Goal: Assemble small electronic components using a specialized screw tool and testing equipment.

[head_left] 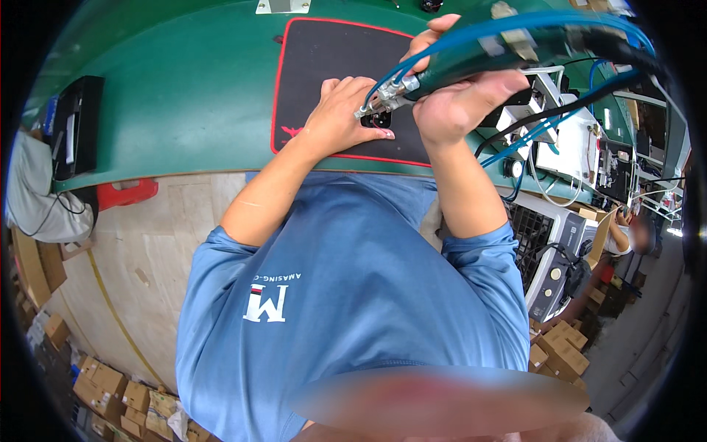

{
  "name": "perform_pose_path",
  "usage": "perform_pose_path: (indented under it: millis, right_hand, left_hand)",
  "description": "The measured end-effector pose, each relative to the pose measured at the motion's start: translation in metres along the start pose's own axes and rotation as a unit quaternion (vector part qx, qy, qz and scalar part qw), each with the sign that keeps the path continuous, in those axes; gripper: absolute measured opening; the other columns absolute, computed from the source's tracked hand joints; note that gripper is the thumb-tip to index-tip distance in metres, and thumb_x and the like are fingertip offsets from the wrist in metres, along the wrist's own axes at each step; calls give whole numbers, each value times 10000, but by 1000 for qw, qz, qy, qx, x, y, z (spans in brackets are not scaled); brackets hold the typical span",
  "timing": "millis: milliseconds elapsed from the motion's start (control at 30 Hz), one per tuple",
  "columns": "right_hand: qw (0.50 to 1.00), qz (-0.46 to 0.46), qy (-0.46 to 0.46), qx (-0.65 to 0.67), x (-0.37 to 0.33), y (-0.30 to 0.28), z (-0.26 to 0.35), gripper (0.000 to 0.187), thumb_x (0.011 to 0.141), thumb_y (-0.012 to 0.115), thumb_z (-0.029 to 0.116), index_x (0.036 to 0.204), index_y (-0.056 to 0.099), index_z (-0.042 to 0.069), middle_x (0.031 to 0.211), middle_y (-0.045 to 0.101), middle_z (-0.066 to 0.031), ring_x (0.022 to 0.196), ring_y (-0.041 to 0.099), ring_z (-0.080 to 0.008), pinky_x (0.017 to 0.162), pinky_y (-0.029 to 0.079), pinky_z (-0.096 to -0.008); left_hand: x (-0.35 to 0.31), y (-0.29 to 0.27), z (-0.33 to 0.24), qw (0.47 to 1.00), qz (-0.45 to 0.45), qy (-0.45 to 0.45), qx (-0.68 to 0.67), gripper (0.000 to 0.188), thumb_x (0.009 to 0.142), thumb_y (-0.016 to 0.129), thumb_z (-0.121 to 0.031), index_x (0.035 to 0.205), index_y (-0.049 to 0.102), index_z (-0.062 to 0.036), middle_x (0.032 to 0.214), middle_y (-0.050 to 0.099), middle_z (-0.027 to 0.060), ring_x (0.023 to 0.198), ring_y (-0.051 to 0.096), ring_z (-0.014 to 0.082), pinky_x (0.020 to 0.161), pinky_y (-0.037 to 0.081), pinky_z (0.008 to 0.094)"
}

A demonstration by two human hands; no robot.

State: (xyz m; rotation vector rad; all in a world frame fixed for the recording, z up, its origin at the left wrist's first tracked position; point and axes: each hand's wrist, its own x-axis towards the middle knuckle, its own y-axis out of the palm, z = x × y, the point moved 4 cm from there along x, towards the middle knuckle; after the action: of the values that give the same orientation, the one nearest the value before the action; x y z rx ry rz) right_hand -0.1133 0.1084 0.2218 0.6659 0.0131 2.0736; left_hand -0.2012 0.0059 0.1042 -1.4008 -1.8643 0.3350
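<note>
Your right hand (449,110) is wrapped round the dark green, cylindrical body of a handheld powered driver (471,62); its bright metal nose (395,90) slopes down to your left hand, and smooth blue tubes (530,20) arch over it; your left hand (339,114) lies palm down, thumb and curled fingers closed about a small black part (379,120), whose exact shape is mostly hidden; that part sits on a matte black mat (331,55) with red edging, flat upon the smooth green table (184,110).
</note>
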Motion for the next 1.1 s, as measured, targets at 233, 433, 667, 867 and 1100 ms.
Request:
perform_pose_path:
  millis: [233,433,667,867,1100]
  right_hand:
    - [995,20,-81,48,43,-14,98,1181,747,292,988,1221,557,-61,715,576,-89,630,566,-185,581,499,-317]
    - [987,-103,-78,-97,22,-34,114,978,892,341,848,1259,539,-37,919,628,-143,636,550,-162,542,467,-281]
    - [992,-54,-49,-105,-8,-65,82,905,957,319,772,1186,540,-75,680,574,-69,606,547,-138,508,447,-252]
    - [991,-66,-19,-115,-15,-91,83,923,928,353,800,1196,542,-62,731,571,-80,630,574,-147,595,480,-273]
    - [992,-61,-32,-101,-15,-89,81,931,902,415,809,1193,551,-64,773,582,-87,645,584,-151,595,495,-282]
  left_hand:
    - [12,1,-6,998,47,-29,-9,793,757,826,-356,1416,491,-71,1292,523,139,1205,511,311,1037,342,447]
    - [95,-25,22,991,-17,-28,133,746,758,768,-217,1423,466,-62,1289,508,146,1242,505,334,1042,358,500]
    - [209,-53,152,913,50,-179,363,497,811,681,-63,1288,541,-56,1317,521,158,1242,542,353,1012,409,519]
    - [220,-46,167,876,102,-228,412,777,817,639,-19,1525,329,-92,1604,288,155,1479,297,388,1124,305,592]
    - [233,-9,149,950,223,10,217,917,765,857,-227,1524,364,-81,1541,395,102,1442,363,333,1142,288,523]
